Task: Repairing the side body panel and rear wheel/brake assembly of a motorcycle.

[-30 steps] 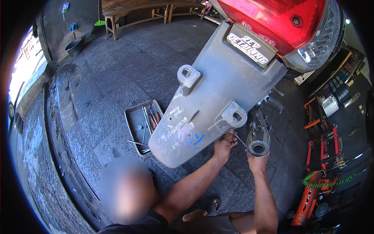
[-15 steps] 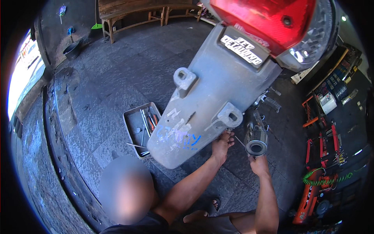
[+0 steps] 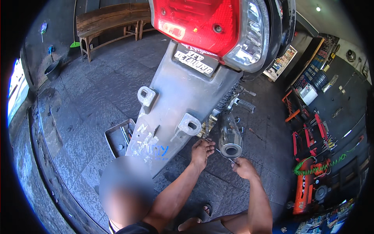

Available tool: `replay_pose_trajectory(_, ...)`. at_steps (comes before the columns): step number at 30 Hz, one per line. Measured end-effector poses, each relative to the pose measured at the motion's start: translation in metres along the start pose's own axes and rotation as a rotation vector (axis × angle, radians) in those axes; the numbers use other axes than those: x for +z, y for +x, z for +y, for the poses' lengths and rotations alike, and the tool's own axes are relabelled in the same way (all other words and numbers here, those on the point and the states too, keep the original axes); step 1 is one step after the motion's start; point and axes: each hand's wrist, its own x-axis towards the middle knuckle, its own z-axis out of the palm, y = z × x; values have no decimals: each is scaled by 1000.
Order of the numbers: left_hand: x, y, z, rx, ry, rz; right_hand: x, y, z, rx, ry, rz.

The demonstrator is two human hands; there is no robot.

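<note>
Below a motorcycle's grey rear mudguard (image 3: pixel 171 109), my left hand (image 3: pixel 201 153) is raised with its fingers curled in, close to brass-coloured metal parts (image 3: pixel 210 124). What it pinches, if anything, is too small to make out. My right hand (image 3: pixel 246 169) is closed on a thin metal rod (image 3: pixel 232 160), just beneath the open end of the chrome muffler (image 3: pixel 230 136). The rod slants up toward my left fingers and passes partly behind the muffler tip. Whether the left fingers touch it, I cannot tell.
The red tail light (image 3: pixel 198 23) hangs above the mudguard. A tool tray (image 3: pixel 110 143) lies on the dark tiled floor, partly behind the mudguard. Right, a red cylinder (image 3: pixel 302 193) stands by a green coiled hose (image 3: pixel 311 169). A wooden bench (image 3: pixel 105 33) stands at the back.
The view has shifted, so the motorcycle appears further left. My right hand now shows below the muffler tip, with more of the rod in sight. The left hand stays near the mudguard's underside.
</note>
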Motion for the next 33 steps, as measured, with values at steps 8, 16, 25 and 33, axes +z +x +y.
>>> replay_pose_trajectory(8, 6, 0, -4, 45, 16, 38, 5, 6, 13, -17, 88, 9)
replay_pose_trajectory(16, 3, 4, -6, 60, 80, 60, 9, 7, 12, -42, 106, -17)
replay_pose_trajectory(25, -44, 15, -49, -3, 922, 222, 16, 6, 7, -63, 91, -18)
replay_pose_trajectory(33, -191, -28, -101, -454, 1527, 508, 104, -5, -66, -132, 616, 15)
